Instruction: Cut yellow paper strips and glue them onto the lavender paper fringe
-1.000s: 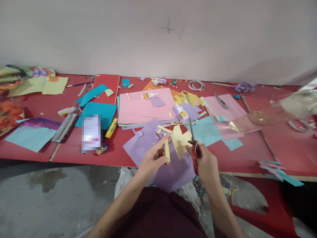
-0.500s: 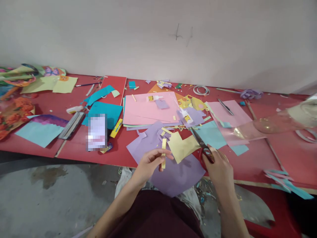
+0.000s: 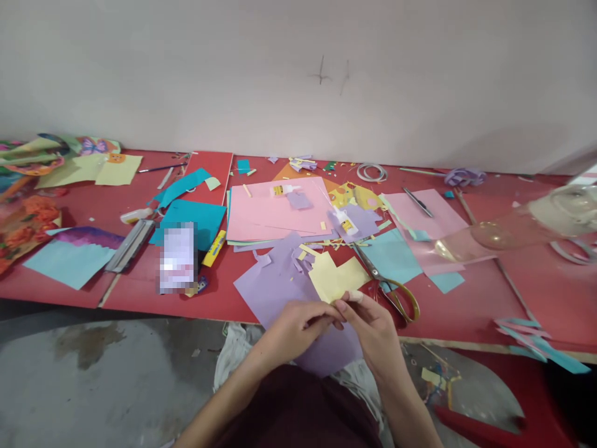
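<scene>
My left hand [image 3: 303, 326] and my right hand [image 3: 373, 326] meet above a lilac sheet [image 3: 270, 280], fingertips pinched together. The yellow paper strip between them is almost wholly hidden by the fingers. A pale patch shows on my right index finger; I cannot tell whether it is paper or a wrap. Just beyond the fingertips lies a notched piece of pale yellow paper [image 3: 333, 280]. Scissors [image 3: 385, 283] with yellow-lined handles rest on the table to the right of my right hand, blades pointing away.
Two glue bottles [image 3: 284, 190] [image 3: 345, 223] lie among a pink paper stack [image 3: 275, 218] and scraps. A phone-like blurred rectangle [image 3: 177, 258], a yellow box [image 3: 214, 249] and a grey metal bar [image 3: 130, 246] are at left. A clear plastic bottle [image 3: 494, 233] lies at right.
My right hand has let go of the scissors, which now lie on the table, and has moved left to meet my left hand. The upright yellow strip is now covered by fingers.
</scene>
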Motion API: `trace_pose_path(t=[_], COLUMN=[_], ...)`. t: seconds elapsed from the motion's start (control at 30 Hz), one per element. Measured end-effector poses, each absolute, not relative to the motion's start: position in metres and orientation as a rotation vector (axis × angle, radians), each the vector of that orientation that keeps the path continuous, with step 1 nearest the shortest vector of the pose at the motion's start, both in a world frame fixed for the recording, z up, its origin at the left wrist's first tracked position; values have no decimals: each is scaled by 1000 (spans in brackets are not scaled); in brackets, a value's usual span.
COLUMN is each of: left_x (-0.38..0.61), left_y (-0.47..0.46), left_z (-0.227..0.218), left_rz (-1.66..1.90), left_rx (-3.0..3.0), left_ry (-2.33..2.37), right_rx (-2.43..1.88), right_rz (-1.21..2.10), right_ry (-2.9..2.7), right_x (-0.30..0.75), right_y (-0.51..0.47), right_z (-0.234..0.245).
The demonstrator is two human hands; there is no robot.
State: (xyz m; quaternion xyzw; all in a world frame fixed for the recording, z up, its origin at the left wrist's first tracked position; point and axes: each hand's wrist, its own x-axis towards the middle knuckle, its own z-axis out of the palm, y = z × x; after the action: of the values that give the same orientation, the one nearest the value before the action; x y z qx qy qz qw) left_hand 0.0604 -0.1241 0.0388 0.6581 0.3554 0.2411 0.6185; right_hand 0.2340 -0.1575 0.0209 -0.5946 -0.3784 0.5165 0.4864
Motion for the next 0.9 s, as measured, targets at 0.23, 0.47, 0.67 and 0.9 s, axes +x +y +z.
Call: trace_pose_path(t=[0.23, 0.47, 0.67, 0.9], left_x=[29, 44, 61, 71], left_y=[-91, -49, -27, -2], left_z=[36, 19, 1, 6], left_rz=[623, 451, 534, 508], left_rx=[1721, 1876, 1805, 1792], left_ry=[1321, 1533, 1548, 1556], right_rx=[-1436, -1536, -1561, -1565], right_rz=[1142, 1082, 1074, 1078], right_ry=[-844, -928, -958, -978], right_x=[246, 248, 246, 246], right_y=[-145, -145, -147, -143], right_z=[8, -18, -17, -16])
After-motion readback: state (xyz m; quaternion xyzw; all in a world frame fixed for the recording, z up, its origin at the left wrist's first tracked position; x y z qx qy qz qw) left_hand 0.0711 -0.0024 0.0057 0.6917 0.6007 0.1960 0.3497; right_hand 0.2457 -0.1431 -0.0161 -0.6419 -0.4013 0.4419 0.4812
